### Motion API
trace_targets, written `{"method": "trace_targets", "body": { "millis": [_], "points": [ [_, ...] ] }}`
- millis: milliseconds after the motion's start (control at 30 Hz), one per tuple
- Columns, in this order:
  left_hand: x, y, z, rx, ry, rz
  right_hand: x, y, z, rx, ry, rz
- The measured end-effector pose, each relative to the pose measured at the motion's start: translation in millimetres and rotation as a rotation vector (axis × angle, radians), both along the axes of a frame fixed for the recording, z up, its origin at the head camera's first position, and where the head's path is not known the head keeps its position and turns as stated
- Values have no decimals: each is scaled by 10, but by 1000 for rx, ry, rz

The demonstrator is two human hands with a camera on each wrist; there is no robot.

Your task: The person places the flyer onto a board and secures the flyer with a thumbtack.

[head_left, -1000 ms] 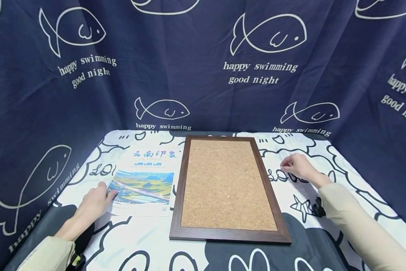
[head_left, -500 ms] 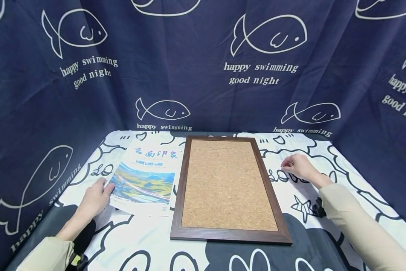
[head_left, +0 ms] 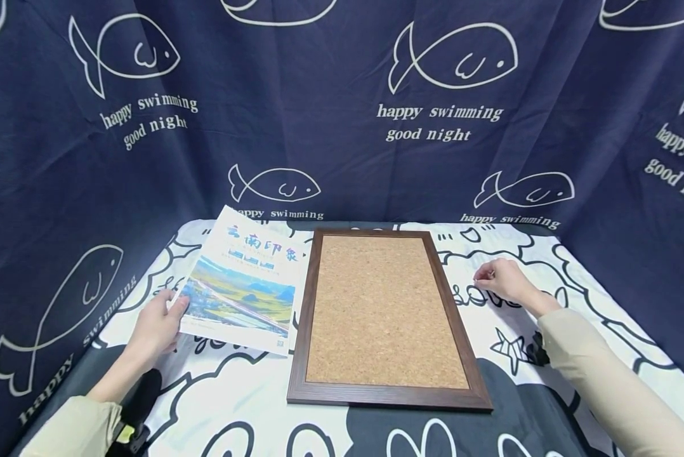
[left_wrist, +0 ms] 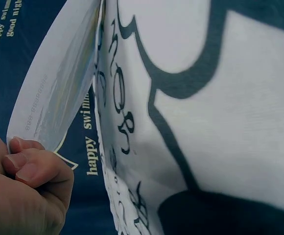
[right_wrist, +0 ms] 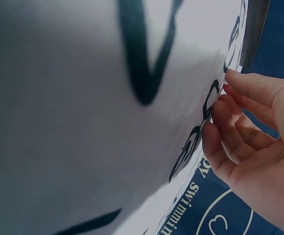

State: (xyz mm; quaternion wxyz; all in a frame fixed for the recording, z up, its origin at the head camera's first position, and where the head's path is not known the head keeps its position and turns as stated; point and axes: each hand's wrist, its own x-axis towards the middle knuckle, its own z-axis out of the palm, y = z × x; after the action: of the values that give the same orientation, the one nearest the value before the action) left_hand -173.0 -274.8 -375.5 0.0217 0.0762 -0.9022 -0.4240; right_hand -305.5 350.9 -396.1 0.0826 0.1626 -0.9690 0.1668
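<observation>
My left hand (head_left: pixel 156 325) pinches the left edge of a printed poster sheet (head_left: pixel 242 279), with its thumb on the front. A colourful landscape and blue-purple characters cover the sheet, which tilts up off the tablecloth on its left side. In the left wrist view, the curled fingers (left_wrist: pixel 32 164) grip the paper's corner, and its pale side (left_wrist: pixel 44 93) bows away. Over on the right, my right hand (head_left: pixel 504 280) hovers low above the cloth, thumb and fingertips (right_wrist: pixel 232 78) together on a small pale thing, too small to make out. A cork board (head_left: pixel 384 311) in a brown wooden frame lies between the hands.
A white tablecloth (head_left: pixel 256 393) with black line drawings covers the table. Behind it hangs a dark blue curtain (head_left: pixel 342 120) printed with white fish and lettering. The poster's right edge reaches beside the board's left frame.
The left hand has lifted the poster off the cloth and moved slightly up, tilting its top corner higher. The right hand and the cork board stay in place.
</observation>
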Motion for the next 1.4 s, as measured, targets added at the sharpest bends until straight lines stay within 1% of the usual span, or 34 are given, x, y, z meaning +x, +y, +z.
{"method": "trace_targets", "body": {
  "millis": [267,400,500,667,800,1000,1167,1300,1400],
  "points": [
    [-14,9,142,12,49,55,-5,6,1,5,6,6],
    [-19,41,188,33,85,57,-3,0,3,5,6,5],
    [-25,104,201,36,104,63,-1,-7,7,3,0,1],
    [-50,258,213,40,125,68,2,4,3,5,2,-9],
    [-82,391,229,67,128,70,6,17,-7,1,8,-14],
    [-134,627,224,129,107,68,4,17,-21,3,12,-20],
    [-171,828,193,194,89,34,3,2,-18,1,-1,-22],
    [-189,987,185,227,91,21,-5,-11,-12,1,-11,-26],
    [-194,1108,180,261,84,26,-11,-17,-5,0,-13,-28]
  ]
}}
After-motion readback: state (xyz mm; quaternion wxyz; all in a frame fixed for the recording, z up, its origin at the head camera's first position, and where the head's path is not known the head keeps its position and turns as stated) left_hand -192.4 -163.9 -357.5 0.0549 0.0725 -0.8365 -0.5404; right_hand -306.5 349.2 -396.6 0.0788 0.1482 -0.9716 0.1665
